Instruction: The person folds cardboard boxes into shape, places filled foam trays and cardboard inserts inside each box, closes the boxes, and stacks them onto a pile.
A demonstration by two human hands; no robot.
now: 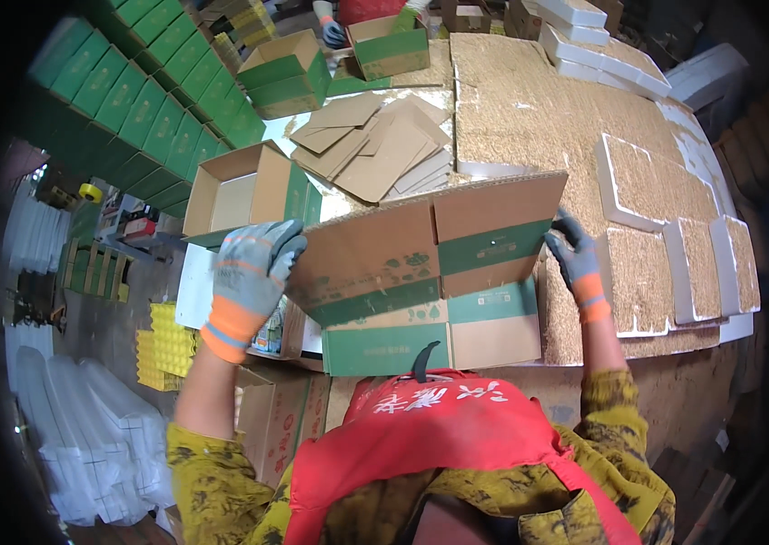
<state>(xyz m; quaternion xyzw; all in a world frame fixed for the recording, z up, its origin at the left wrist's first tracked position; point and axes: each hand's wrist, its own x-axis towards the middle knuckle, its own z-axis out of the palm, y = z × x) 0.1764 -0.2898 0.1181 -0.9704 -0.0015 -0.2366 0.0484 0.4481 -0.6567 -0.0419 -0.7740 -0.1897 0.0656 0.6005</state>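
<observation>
A green and brown corrugated cardboard box blank [370,262] stands tilted between my gloved hands, its lower panels near my red apron [425,429]. My left hand [255,262], in a grey and orange work glove, grips its left edge with the thumb on the near face. At the right edge is my right hand [571,248] in a matching glove, thumb and fingers around the cardboard's edge. Behind the blank lie loose brown cardboard sheets [384,143]. An open-topped green and brown box [241,187] stands just beyond my left hand.
White foam trays filled with husk-like material [636,272] cover the right side. Green boxes [146,102] are stacked at the upper left. Across the table a co-worker's gloved hands [333,33] are at another box [391,51]. Yellow egg trays [169,340] stand at lower left.
</observation>
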